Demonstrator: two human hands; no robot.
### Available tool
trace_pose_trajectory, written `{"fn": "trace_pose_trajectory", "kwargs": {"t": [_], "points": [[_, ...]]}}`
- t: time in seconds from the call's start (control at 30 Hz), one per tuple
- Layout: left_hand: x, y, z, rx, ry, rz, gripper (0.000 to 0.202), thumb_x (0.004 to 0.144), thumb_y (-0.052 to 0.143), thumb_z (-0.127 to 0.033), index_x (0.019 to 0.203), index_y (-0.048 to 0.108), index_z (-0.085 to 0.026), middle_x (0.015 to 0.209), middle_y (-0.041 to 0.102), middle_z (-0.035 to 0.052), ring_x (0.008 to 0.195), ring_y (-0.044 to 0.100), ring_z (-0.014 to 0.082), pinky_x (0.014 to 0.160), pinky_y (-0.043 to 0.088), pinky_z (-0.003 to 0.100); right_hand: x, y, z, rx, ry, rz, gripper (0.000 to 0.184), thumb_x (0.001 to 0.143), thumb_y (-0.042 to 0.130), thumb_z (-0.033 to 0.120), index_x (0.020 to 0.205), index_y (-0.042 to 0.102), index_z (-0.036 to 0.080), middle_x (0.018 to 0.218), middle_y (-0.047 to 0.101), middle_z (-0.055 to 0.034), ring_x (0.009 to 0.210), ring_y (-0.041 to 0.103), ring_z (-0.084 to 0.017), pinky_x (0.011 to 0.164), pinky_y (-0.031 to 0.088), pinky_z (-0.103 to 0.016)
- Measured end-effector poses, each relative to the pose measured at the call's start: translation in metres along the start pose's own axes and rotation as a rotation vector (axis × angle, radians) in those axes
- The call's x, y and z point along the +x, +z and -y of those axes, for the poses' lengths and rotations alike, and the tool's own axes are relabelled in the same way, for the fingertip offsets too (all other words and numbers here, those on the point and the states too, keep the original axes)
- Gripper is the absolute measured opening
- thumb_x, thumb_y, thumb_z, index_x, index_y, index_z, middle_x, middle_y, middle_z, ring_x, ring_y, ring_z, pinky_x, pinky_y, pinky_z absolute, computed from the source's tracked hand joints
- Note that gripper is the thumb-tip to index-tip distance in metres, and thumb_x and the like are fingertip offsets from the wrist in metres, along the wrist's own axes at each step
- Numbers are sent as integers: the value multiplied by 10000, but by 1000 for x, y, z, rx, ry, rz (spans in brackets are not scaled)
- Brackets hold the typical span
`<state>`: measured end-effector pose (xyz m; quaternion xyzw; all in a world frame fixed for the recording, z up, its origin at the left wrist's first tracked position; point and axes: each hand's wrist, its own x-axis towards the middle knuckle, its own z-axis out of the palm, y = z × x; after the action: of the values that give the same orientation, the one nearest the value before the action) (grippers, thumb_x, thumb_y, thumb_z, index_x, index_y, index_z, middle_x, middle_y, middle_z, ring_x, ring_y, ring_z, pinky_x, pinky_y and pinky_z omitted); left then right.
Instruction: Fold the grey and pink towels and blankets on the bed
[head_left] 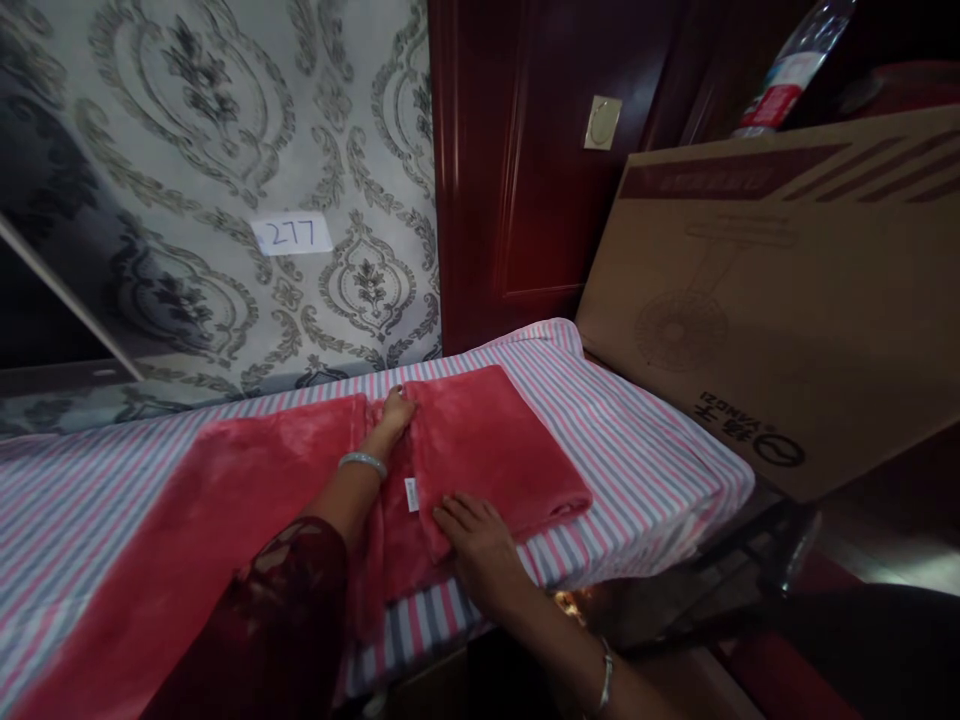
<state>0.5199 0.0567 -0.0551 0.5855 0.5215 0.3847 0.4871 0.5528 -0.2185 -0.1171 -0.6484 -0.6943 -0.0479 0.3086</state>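
A plush red blanket [495, 450] lies partly folded on a striped cloth, with a thick folded section at the right and a wider layer at the left. A small white tag [412, 494] shows between the two sections. My left hand [398, 408] is closed on the blanket at the far corner of the folded section. Nearer to me, my right hand [474, 540] rests on the near corner of that section, its fingers stretched over the fabric and slightly apart. The right thumb is hidden from view.
The pink, white and grey striped cloth [637, 440] covers the table. A large cardboard box [772, 270] leans at the right, with a plastic bottle [787, 75] above it. Patterned wallpaper holds a paper marked 277 [292, 233]. A dark screen [52, 310] stands at left.
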Motion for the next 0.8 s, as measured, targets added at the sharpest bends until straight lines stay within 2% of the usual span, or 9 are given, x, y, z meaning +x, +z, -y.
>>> {"fn": "trace_pose_trajectory", "kwargs": {"t": [0.13,0.27,0.33,0.4,0.5,0.6,0.7,0.8], "points": [[-5,-1,-3,111,33,-16,738,736,708,-98,1436,476,-125,961,729,104,850,695,248,766,513,312,0,-3,2,7,-4,47,575,822,515,35,1361,635,197,1348,653,-102,1285,553,-224,1093,436,-403],[-10,-2,-10,208,86,-6,566,747,730,-149,1292,582,-114,968,725,136,882,703,282,768,521,330,2,-15,8,-23,21,91,526,848,545,76,1353,637,192,1341,656,-113,1285,556,-241,1060,461,-406],[-13,-4,-17,274,111,-17,515,731,739,-145,1228,611,-102,1052,707,188,983,689,328,816,522,369,2,-26,10,7,-20,151,456,873,612,166,1327,649,183,1323,665,-113,1260,574,-254,1053,467,-401],[-18,-2,-27,349,175,-33,546,729,719,-129,1261,597,-107,1235,643,236,1178,615,373,935,495,419,4,-41,6,65,-34,185,430,899,654,287,1320,650,197,1287,686,-93,1199,612,-244,1033,480,-380],[-32,13,-40,438,321,3,578,762,672,-133,1332,579,-132,1454,518,232,1412,420,376,1140,350,454,20,-67,-16,55,90,101,367,988,546,346,1308,659,206,1231,707,-86,1134,644,-221,1022,480,-357],[-55,38,-40,653,452,112,635,842,633,-240,1448,499,-106,1570,408,239,1502,280,393,1224,194,521,55,-83,-51,-85,223,6,447,1024,441,283,1424,572,135,1409,599,-144,1349,506,-249,1144,376,-396],[-76,58,-23,942,512,191,697,934,526,-400,1541,390,-85,1634,282,258,1534,177,433,1221,99,621,90,-82,-87,-209,296,76,546,1012,451,265,1542,427,136,1596,386,-144,1507,280,-293,1203,280,-480],[-86,63,-1,1065,511,187,719,955,462,-494,1559,386,-111,1648,244,253,1536,143,459,1205,81,668,104,-65,-116,-261,304,216,583,1011,467,309,1572,376,181,1650,275,-115,1534,204,-304,1211,236,-531]]}}
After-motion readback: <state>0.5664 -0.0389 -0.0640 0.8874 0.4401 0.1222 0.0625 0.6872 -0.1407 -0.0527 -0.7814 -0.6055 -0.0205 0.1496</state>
